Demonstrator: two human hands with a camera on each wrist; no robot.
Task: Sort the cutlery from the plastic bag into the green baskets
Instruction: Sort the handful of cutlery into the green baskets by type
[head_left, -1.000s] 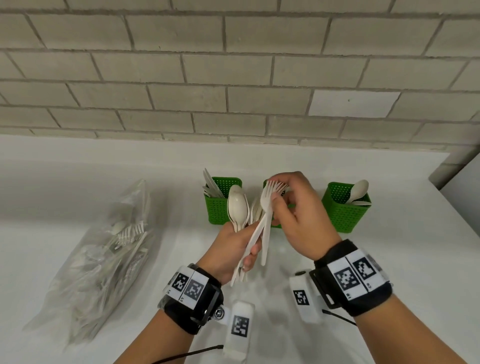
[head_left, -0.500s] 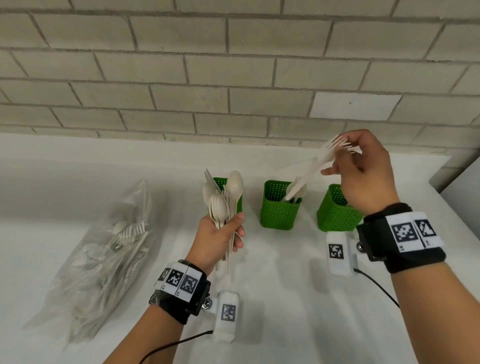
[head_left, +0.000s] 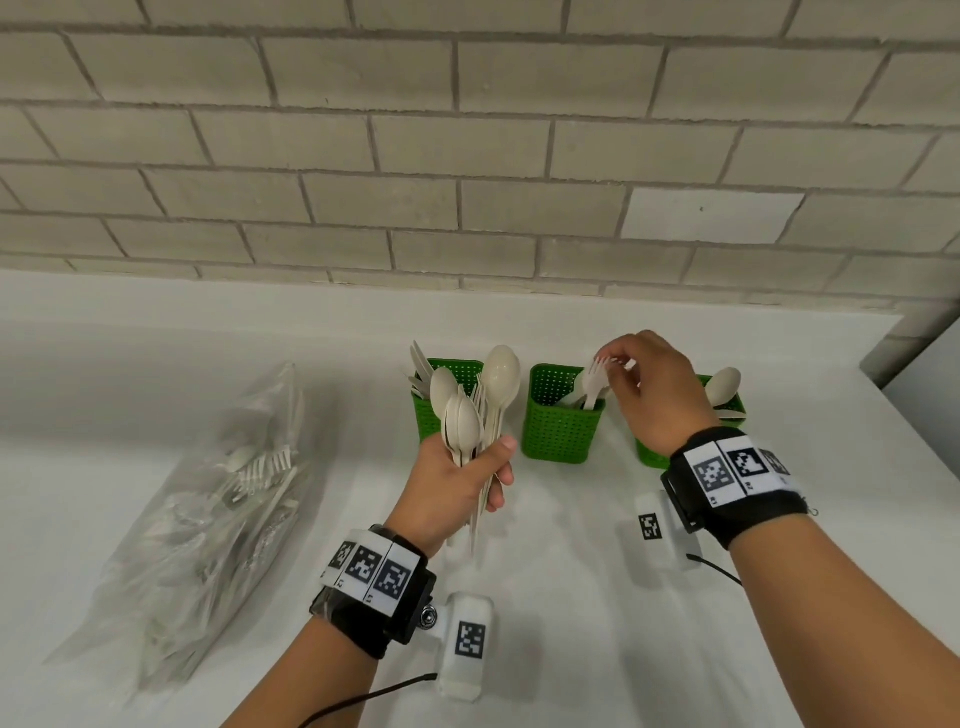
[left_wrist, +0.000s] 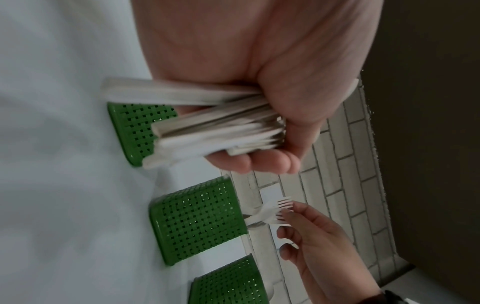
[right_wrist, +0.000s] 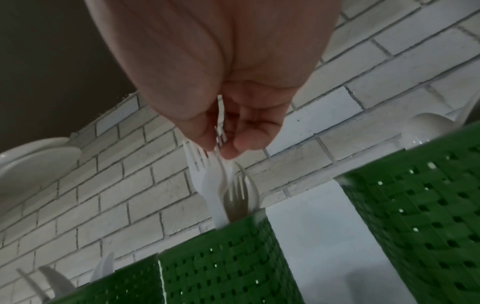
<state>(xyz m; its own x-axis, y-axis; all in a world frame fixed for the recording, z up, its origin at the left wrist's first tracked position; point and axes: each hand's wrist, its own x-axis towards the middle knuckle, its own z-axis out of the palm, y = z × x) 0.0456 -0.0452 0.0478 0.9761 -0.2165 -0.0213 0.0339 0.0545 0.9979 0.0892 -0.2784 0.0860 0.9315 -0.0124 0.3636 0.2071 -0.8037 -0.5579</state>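
Note:
Three green baskets stand in a row by the wall: the left basket (head_left: 447, 410) with knives, the middle basket (head_left: 563, 421) and the right basket (head_left: 691, 441) with a spoon (head_left: 723, 385). My left hand (head_left: 483, 478) grips an upright bundle of white spoons and forks (head_left: 467, 421) in front of the left basket; its handles (left_wrist: 207, 127) stick out below my fist. My right hand (head_left: 615, 364) hovers over the middle basket and pinches the tines of white forks (right_wrist: 215, 185) that stand in it. The clear plastic bag (head_left: 208, 509) of cutlery lies at the left.
The white table (head_left: 571, 649) runs back to a pale brick wall (head_left: 467, 182). Its right edge lies just beyond the right basket. Wrist cameras and a black cable hang under both forearms.
My right hand pulled forks out of the left hand's bundle, lifted them up and to the right, then lowered them into the middle basket. My left hand turned its bundle upright.

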